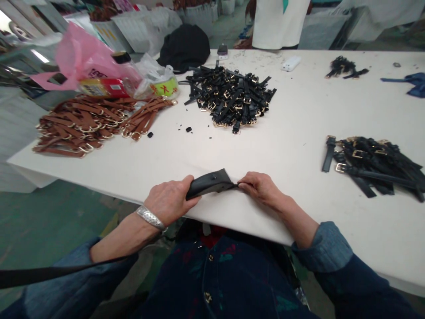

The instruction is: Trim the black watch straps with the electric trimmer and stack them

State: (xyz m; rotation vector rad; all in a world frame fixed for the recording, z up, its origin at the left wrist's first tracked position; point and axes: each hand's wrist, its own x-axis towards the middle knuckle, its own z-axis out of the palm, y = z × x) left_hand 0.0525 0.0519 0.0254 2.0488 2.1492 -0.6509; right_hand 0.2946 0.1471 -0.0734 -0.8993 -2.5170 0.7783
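My left hand [169, 197], with a silver bracelet at its wrist, is closed around a wide black leather strap [207, 182] above the table's front edge. A small stud or hole shows near the strap's right end. At that end, the fingers of my right hand [259, 186] pinch a thin dark tip; I cannot tell whether it is part of the strap or a separate piece. Over my left forearm lies a long black band [43, 274]; whether it joins the held strap is hidden.
Black buckled straps form a heap [232, 95] at mid-table and a smaller pile [378, 161] at right. Brown straps [83, 122] lie at left beside a pink bag [79, 55]. A black cap [186, 46] rests behind. Across the white table [282, 128] stands a person [279, 22].
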